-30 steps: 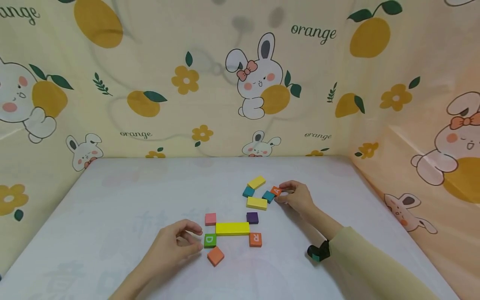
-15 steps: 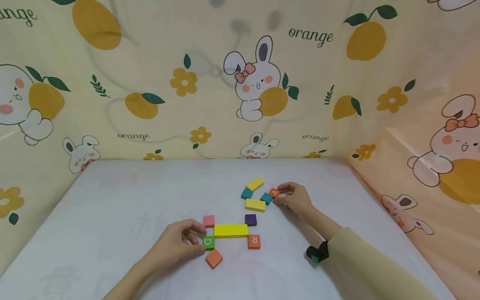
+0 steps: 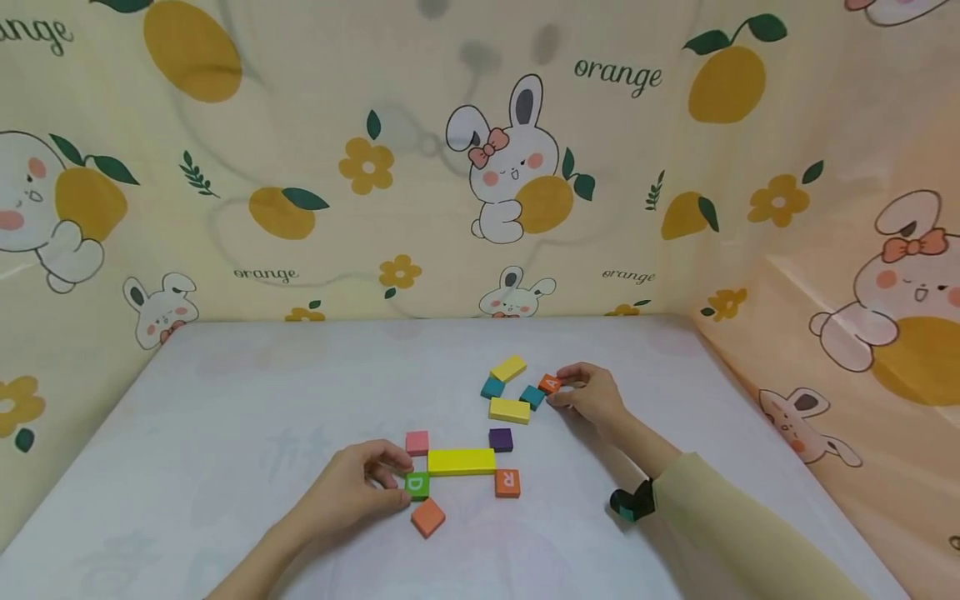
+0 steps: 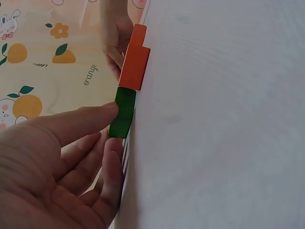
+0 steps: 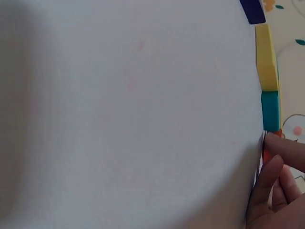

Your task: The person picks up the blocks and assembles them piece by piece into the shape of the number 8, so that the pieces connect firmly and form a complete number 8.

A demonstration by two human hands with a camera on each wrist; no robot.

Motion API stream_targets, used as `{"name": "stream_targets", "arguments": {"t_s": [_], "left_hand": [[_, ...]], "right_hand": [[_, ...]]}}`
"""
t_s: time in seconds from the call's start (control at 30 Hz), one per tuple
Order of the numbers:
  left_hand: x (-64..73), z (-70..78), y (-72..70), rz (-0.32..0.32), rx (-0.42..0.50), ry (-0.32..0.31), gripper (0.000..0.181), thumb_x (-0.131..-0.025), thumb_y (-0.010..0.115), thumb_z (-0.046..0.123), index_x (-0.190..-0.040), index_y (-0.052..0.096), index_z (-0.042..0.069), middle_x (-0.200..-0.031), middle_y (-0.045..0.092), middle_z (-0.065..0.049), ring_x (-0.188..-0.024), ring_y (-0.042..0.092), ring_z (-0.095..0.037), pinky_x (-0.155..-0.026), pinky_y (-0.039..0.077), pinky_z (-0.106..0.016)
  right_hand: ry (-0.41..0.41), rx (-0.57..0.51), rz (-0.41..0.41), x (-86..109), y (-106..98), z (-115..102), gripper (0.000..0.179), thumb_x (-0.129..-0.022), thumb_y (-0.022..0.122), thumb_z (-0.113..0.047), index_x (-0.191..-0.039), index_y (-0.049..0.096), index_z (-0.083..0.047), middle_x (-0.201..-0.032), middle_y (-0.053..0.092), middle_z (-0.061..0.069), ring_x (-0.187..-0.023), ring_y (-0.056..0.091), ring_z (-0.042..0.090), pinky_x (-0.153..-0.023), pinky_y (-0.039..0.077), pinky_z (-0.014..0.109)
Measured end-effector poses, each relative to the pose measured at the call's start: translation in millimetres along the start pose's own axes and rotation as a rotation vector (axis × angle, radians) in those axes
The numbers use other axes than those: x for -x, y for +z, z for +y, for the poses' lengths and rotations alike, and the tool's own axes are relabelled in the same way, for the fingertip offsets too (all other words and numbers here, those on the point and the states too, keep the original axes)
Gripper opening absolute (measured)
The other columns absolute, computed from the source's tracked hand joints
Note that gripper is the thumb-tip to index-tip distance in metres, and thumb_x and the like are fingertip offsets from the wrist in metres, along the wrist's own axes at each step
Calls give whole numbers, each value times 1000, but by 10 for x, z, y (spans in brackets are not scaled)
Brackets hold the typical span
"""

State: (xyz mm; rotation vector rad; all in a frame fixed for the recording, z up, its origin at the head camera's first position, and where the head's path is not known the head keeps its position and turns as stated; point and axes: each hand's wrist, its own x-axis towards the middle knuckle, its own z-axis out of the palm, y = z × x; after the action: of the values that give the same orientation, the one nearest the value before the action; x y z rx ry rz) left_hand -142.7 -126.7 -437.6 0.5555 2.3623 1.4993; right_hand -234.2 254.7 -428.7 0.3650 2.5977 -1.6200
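Observation:
In the head view my left hand (image 3: 352,483) is at the left of a green letter D block (image 3: 417,486), pinching it between thumb and fingers. The left wrist view has the thumb against the green block's side. Farther back, my right hand (image 3: 595,398) pinches an orange letter A block (image 3: 550,383), partly hidden by fingers in the right wrist view. That block touches a teal block (image 3: 532,397), beside a pale yellow block (image 3: 509,411). A long yellow block (image 3: 461,462) lies between the green block and an orange letter R block (image 3: 507,483).
A plain orange block (image 3: 428,517) lies near the green one. A pink block (image 3: 417,442) and a purple block (image 3: 501,440) sit at the long block's far corners. Behind are another teal block (image 3: 492,387) and a yellow block (image 3: 508,369). A patterned cloth (image 3: 420,208) hangs behind.
My left hand has moved slightly right and come onto the green block. The right hand keeps its hold on the letter A block. The head view has shifted a little.

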Motion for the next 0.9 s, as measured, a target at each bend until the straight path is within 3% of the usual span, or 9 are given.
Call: {"name": "stream_targets", "arguments": {"t_s": [0.27,0.6,0.9], "left_hand": [[0,-22,14,-21,19,-29,37,-79,84,21,-109,65,9,-103,67,0,-83,62,-22,-73,49,-28],[-2,-14,17,-27,12,-30,37,-80,84,21,-110,65,9,-103,67,1,-83,62,-22,-72,49,-28],[-3,-1,2,-16,-11,-19,37,-80,84,22,-109,66,10,-103,67,1,-83,63,-21,-73,48,-28]], "right_hand": [[-43,4,43,136,-36,25,43,-80,81,-7,-118,62,-6,-119,61,13,-90,56,26,-71,51,32],[-138,-27,76,450,-12,-1,38,-82,77,-3,-117,62,-2,-114,64,14,-85,62,24,-72,52,26],[-74,-94,74,761,60,-22,38,-81,77,-6,-118,65,-6,-111,66,9,-91,63,23,-75,51,25]]}}
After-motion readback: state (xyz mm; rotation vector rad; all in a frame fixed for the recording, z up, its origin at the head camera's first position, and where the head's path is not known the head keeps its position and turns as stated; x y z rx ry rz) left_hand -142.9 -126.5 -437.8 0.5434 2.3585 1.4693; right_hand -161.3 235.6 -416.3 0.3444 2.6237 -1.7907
